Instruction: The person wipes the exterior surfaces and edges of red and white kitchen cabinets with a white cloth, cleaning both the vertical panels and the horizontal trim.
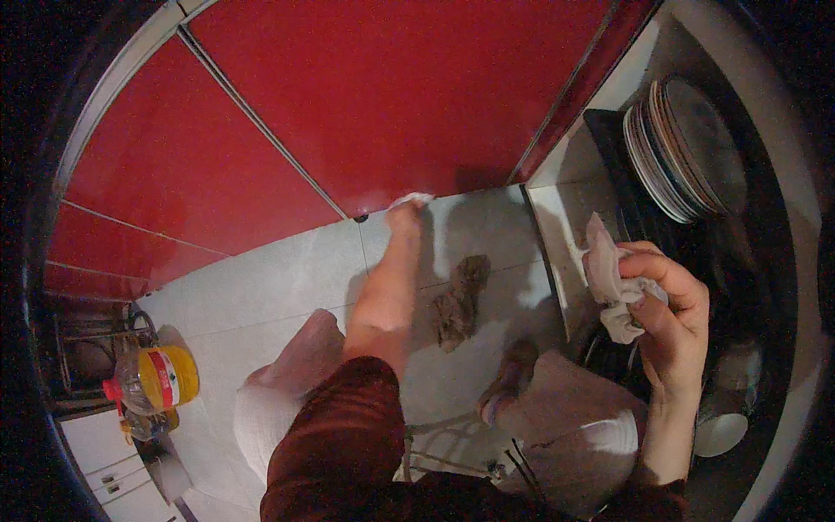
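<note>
My left hand [406, 215] reaches down to the lower edge of a glossy red cabinet panel [391, 98], just above the floor. A piece of white tissue or cloth [417, 198] shows at its fingers against the panel; the fingers are blurred. Raised on the right, my right hand [675, 303] pinches a crumpled, whitish tissue or thin cloth [610, 274] between thumb and fingers. A crumpled brown cloth [460, 300] lies on the grey tiled floor [313, 274] between my arms.
Several plates [685, 150] stand upright in a dark rack at right, near my right hand. A white bowl [721, 435] sits lower there. At left, a large bottle of yellow oil [166, 376] with a red cap stands beside a smaller bottle [150, 423]. My knees flank the left arm.
</note>
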Available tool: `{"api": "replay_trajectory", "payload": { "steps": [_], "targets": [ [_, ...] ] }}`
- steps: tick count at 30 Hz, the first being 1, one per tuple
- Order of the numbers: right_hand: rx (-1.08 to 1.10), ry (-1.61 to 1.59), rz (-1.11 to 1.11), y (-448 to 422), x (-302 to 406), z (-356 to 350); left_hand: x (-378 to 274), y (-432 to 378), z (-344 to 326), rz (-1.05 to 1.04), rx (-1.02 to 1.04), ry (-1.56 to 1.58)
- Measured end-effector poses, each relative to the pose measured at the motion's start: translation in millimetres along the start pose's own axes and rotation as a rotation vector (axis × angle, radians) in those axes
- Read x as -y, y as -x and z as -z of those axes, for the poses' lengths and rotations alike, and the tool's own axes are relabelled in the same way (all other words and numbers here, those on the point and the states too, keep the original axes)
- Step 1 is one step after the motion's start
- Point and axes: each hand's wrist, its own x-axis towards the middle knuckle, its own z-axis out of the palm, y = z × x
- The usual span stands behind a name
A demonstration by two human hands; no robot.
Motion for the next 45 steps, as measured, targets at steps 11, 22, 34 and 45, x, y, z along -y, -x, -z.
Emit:
{"api": "replay_trajectory", "payload": {
  "steps": [11, 22, 34, 45],
  "targets": [
    [0.039, 0.035, -0.021, -15, 15, -15, -8, -33, 80, -0.041, -0.161, 0.169],
    [0.028, 0.006, -0.030, -13, 11, -15, 1, -21, 40, 0.089, -0.125, 0.209],
    [0.049, 0.045, -0.015, -19, 11, -20, -20, -13, 34, -0.008, -0.324, -0.018],
    [0.003, 0.036, 0.018, -20, 5, -5, -132, 22, 15, -0.151, -0.567, 0.148]
  ]
}}
